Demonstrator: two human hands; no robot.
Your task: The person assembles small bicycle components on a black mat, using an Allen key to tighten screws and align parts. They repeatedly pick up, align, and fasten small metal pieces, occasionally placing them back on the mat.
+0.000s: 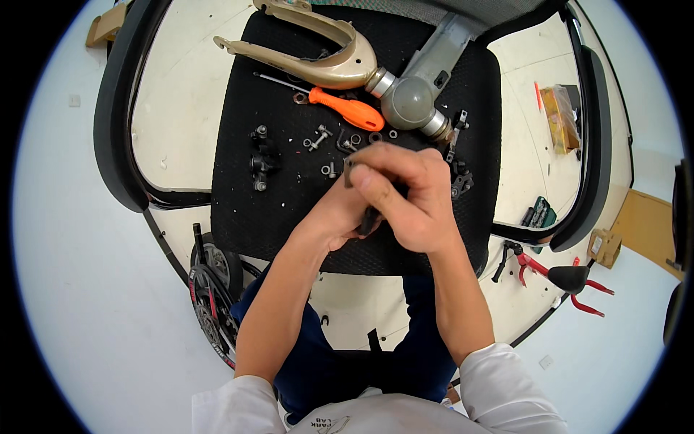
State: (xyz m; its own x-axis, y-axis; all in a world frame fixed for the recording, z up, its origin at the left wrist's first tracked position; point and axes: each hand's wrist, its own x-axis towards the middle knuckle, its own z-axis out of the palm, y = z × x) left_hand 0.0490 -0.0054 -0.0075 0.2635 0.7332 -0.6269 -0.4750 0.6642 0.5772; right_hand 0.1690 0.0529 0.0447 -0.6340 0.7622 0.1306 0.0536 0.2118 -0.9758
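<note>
My two hands meet over the front half of a black chair seat (242, 224). My right hand (413, 194) is closed, its thumb and fingers pinching a small flat metal piece (348, 174). Beneath it, the fingers of my left hand (341, 210) curl around a dark part (369, 219), mostly hidden by the hands. Just beyond them lie a bolt with a nut (316, 139), a short bolt and washer (330, 170) and several loose rings. A black clamp-like part (262, 159) sits to their left.
Across the back of the seat lies a beige fork (340, 69) joined to a grey metal tube (437, 58). An orange-handled screwdriver (347, 108) rests before it. Small metal parts (461, 184) lie at the right. A wheel assembly (213, 289) and red-handled tool (535, 265) are on the floor.
</note>
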